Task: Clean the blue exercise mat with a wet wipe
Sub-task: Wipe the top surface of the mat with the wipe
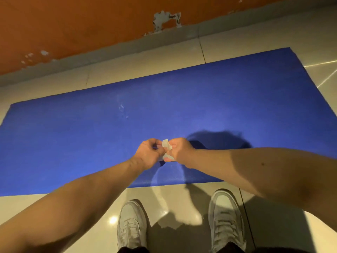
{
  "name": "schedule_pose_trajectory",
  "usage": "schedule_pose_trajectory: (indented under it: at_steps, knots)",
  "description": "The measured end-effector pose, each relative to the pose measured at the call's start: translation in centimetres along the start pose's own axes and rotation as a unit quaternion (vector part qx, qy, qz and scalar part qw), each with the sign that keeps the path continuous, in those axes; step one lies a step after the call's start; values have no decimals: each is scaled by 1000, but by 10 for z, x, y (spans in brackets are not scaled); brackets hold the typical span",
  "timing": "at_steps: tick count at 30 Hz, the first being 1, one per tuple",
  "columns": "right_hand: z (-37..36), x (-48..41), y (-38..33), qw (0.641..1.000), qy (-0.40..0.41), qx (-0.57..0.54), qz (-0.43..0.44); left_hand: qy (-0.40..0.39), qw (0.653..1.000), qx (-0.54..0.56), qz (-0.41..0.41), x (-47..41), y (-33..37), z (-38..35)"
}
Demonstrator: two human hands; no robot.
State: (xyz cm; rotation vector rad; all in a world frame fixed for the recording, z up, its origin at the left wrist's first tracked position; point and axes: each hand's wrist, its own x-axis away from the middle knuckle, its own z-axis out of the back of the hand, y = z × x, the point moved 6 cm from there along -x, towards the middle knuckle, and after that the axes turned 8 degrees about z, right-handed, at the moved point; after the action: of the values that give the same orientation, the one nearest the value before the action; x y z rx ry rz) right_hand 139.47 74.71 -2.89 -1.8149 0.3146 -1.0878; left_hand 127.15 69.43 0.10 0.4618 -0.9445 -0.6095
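Fingers of my left hand [148, 152] and right hand [179, 149] pinch a crumpled white wet wipe [166, 147] between them. I hold it above the flat blue exercise mat [91, 134], over its near edge, my white sneakers [226, 220] just behind that edge.

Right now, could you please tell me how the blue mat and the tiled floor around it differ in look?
The blue mat is dull and one piece; the tiled floor is pale, glossy and crossed by joints. The mat bears small whitish specks; the floor mirrors lamp glints. The white shoes stand on the floor, not the mat. Both lie flat.
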Motion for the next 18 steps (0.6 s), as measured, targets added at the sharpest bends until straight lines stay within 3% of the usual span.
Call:
schedule_pose_trajectory:
  at_steps: [2, 4, 7, 12, 16, 18]
  knots:
    - [-9, 11, -3, 969, 6, -220, -115, 2, 1000, -7, -4, 10, 8, 2]
    - [-6, 21, -13, 964, -4, -229, -136, 16, 1000, -8, -4, 20, 17, 6]
    - [11, 33, -35, 999, -9, 7, -34, 13, 1000, 0, 1, 39, 34, 11]
    - [21, 52, -72, 944, 44, 325, 48, 28, 999, -21, -28, 57, 63, 23]
    - [34, 54, -101, 917, 39, 391, 68, 28, 998, -7, -59, 57, 78, 19]
    - [40, 50, -102, 947, 27, 314, 55, 21, 997, 3, -72, 54, 79, 12]
